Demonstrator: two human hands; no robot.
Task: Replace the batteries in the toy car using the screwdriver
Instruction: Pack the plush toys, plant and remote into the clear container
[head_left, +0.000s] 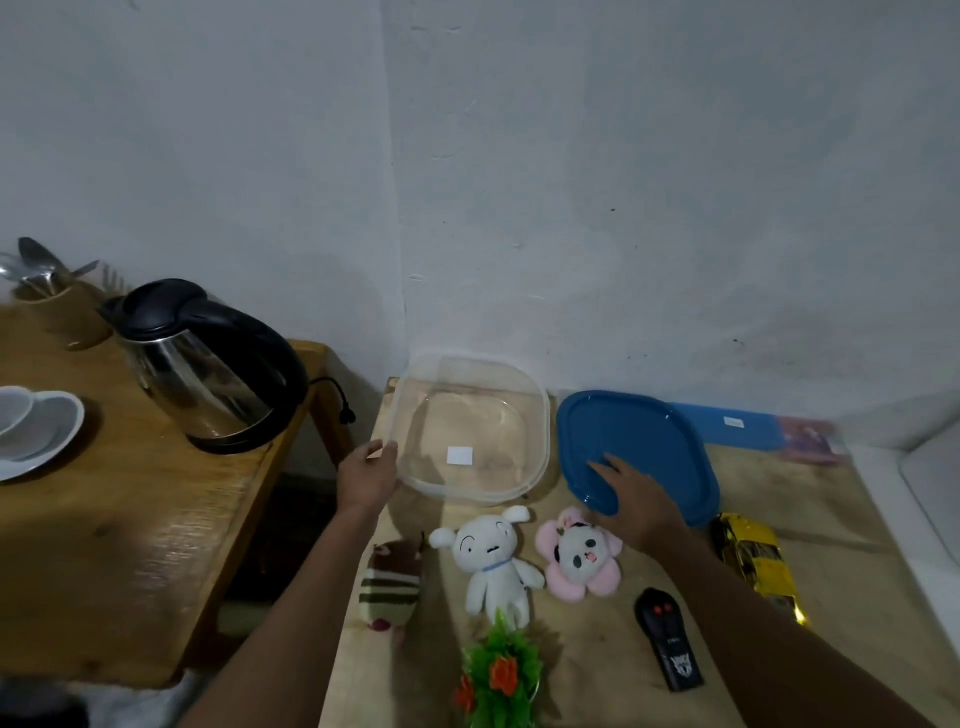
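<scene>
On the wooden surface (810, 499) the toy car (756, 564) is lying untouched at right while the left hand (370, 472) is gripping the clear container (470, 428) and the right hand (635, 501) is resting flat on the blue lid (644, 441), likely only preparing, with the unseen screwdriver needing finding next.

My left hand (369, 470) holds the container's (470, 431) left rim; my right hand (636, 501) rests on the lid (649, 436) beside it. Between my arms lies the plush dog (496, 561); right of my right forearm, the toy car (756, 564).
</scene>
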